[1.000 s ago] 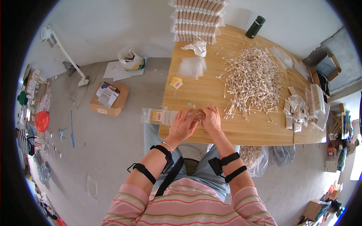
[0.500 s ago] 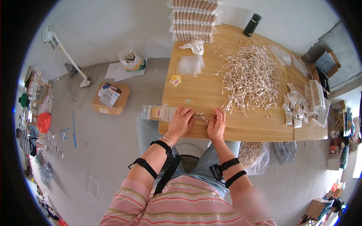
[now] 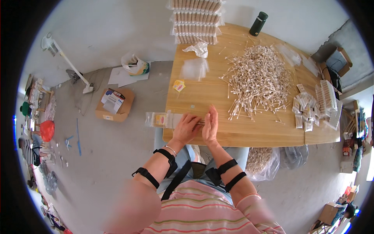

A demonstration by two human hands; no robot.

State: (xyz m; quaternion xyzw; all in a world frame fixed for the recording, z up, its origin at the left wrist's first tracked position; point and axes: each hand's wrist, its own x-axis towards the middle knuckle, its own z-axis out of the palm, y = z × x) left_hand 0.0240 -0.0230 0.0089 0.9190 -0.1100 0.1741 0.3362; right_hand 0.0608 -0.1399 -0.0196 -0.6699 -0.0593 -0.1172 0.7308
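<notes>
At the near edge of the wooden table, my left hand lies curled over a small bundle of thin pale swab sticks. My right hand stands on its edge with straight fingers, its palm against the bundle's right ends. Just left of my left hand, a stack of clear flat bags with yellow labels hangs over the table's left edge. A big loose pile of the same swab sticks lies on the table beyond my hands, to the right.
Filled packets lie at the table's right, stacked packs and a dark bottle at its far end. Empty clear bags and a small yellow tag sit mid-left. A cardboard box stands on the floor at left.
Both hands came down from holding the bundle just above the table to resting on it. The right hand then turned up onto its edge against the stick ends.
</notes>
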